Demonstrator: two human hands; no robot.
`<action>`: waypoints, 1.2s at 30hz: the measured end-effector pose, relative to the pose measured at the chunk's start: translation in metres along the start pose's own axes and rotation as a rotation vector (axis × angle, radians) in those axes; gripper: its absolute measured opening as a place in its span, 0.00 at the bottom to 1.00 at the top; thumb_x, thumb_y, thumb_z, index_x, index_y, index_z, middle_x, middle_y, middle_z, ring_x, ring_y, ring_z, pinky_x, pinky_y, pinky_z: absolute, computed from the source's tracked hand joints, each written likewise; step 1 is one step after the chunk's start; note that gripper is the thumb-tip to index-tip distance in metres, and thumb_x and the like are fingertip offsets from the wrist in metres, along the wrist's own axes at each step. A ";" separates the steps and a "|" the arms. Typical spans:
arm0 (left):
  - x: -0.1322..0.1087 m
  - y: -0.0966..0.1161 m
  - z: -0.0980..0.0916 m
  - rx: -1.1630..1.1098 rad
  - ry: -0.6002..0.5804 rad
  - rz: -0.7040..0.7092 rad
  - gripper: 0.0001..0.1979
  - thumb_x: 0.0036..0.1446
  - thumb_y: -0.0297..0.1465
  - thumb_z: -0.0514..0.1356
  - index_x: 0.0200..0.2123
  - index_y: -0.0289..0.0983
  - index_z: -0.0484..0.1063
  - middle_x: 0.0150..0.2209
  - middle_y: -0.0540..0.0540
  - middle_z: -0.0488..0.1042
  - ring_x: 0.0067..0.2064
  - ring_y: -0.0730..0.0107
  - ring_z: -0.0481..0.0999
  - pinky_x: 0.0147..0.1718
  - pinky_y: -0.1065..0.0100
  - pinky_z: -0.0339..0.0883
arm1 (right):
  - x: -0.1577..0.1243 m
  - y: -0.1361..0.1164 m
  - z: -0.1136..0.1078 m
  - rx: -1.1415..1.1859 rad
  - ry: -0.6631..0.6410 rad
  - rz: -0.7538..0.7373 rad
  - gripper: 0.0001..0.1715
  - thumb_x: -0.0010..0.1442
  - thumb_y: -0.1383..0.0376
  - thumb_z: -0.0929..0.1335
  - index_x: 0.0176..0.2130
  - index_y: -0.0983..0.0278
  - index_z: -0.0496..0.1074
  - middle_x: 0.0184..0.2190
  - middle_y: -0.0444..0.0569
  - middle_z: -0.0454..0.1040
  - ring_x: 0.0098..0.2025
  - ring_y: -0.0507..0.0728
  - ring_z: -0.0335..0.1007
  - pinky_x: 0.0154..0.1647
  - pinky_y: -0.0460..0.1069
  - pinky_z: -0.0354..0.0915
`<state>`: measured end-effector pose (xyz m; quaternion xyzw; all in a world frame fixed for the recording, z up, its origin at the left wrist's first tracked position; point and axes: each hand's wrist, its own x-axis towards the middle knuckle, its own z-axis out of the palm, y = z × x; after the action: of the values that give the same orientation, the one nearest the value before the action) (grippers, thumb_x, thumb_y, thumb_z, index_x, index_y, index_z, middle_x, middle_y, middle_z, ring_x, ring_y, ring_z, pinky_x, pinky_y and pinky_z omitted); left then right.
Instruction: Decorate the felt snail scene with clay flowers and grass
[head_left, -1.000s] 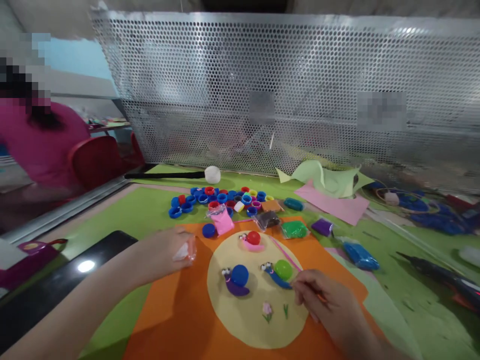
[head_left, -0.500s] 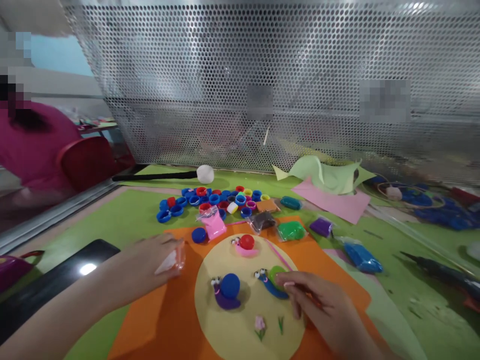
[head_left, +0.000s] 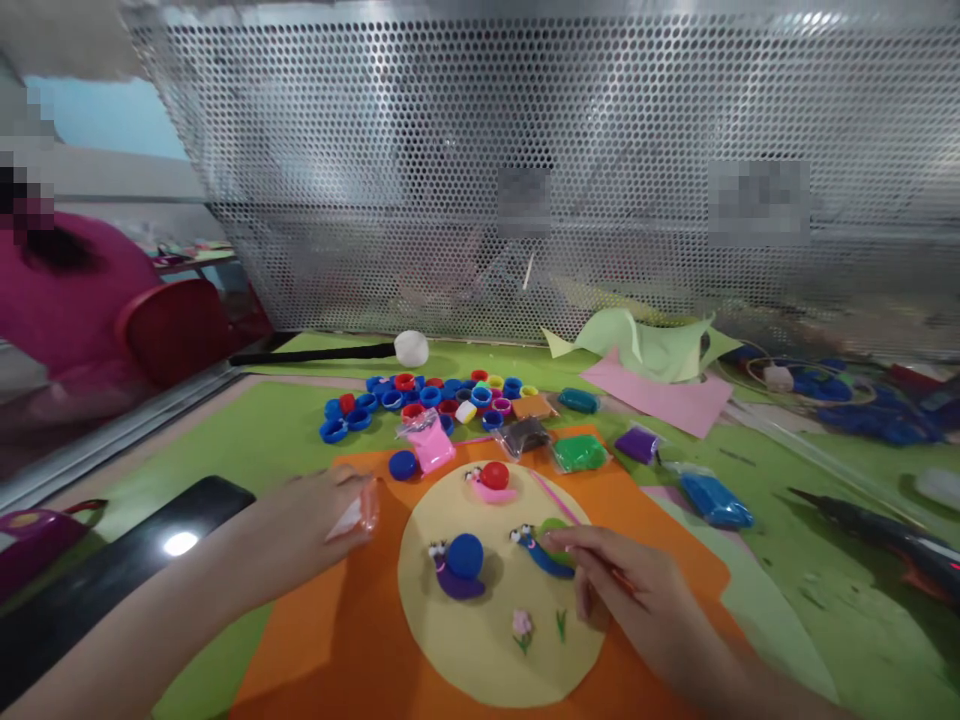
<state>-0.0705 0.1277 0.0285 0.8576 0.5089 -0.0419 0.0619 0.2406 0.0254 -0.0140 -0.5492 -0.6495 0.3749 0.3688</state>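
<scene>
My left hand [head_left: 304,520] is closed around a small clear plastic packet [head_left: 367,508] with pale stuff inside, over the left part of the orange sheet [head_left: 322,620]. Fingers pinched, my right hand [head_left: 637,575] hovers by a snail figure with a green cap shell [head_left: 553,535] and blue body, partly covering it; whatever it pinches is hidden. That snail lies on a cream paper circle [head_left: 480,660]. Also on the circle are a purple snail with a blue cap [head_left: 465,556], a pink snail with a red cap [head_left: 495,476], a pale pink flower [head_left: 522,625] and a green sprig [head_left: 561,625].
Behind the circle lie many bottle caps [head_left: 429,397] and bagged clay, including pink [head_left: 431,444], green [head_left: 579,453] and blue [head_left: 715,498]. A dark phone [head_left: 202,510] is at left, a glue gun [head_left: 885,535] at right. A perforated metal screen [head_left: 450,180] closes off the back.
The view has shifted slightly. My left hand still holds the packet, tilted a little differently. My right fingers stay close to the green-capped snail, with little movement.
</scene>
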 end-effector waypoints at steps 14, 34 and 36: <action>-0.005 0.015 -0.013 0.018 -0.020 0.010 0.17 0.56 0.35 0.50 0.46 0.36 0.68 0.45 0.40 0.71 0.44 0.53 0.72 0.43 0.57 0.62 | -0.003 -0.004 0.004 0.109 0.022 0.079 0.15 0.59 0.56 0.60 0.39 0.60 0.72 0.15 0.40 0.68 0.18 0.51 0.67 0.23 0.45 0.65; -0.016 0.036 -0.035 0.057 0.247 0.212 0.18 0.56 0.33 0.54 0.50 0.40 0.61 0.48 0.44 0.69 0.47 0.60 0.69 0.44 0.61 0.63 | -0.010 -0.012 0.007 0.145 0.079 0.145 0.15 0.52 0.54 0.66 0.22 0.61 0.67 0.16 0.41 0.68 0.11 0.46 0.56 0.11 0.41 0.55; -0.017 0.038 -0.035 0.076 0.302 0.262 0.18 0.56 0.34 0.54 0.50 0.39 0.61 0.46 0.43 0.70 0.46 0.59 0.69 0.44 0.60 0.63 | -0.010 -0.012 0.008 0.132 0.082 0.128 0.14 0.52 0.55 0.65 0.22 0.60 0.67 0.15 0.41 0.68 0.12 0.46 0.57 0.12 0.41 0.55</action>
<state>-0.0455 0.1000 0.0679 0.9147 0.3945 0.0764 -0.0425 0.2298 0.0137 -0.0079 -0.5787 -0.5714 0.4170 0.4058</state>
